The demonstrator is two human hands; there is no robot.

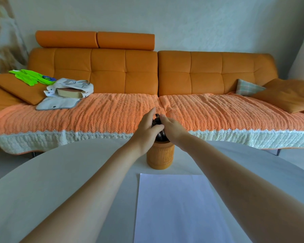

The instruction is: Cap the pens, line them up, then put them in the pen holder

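Two hands were cupped round one dark bundle of pens [157, 126] standing in the pen holder [160, 155]. The left hand [148, 130] had its fingers curled shut on the bundle from the left, thumb laid across the front. The right hand [172, 127] pressed in from the right, fingers together against the pens; whether it truly clamped them I couldn't tell.

The pens' lower ends sat inside the holder's mouth, tops sticking up between the palms. Caps were too small to check.

Risks, as I judge them: the holder was a narrow upright cylinder, so a sideways pull on the bundle could tip it. A loose squeeze could let single pens slip and splay.

The holder looked like carved tan wood or bamboo with characters cut into its face. It stood on a smooth, pale, round-edged table [42, 181], just beyond a flat white sheet of paper [179, 207]. Behind it was an orange tufted sofa [123, 72] under a knobbly woven throw [95, 116].
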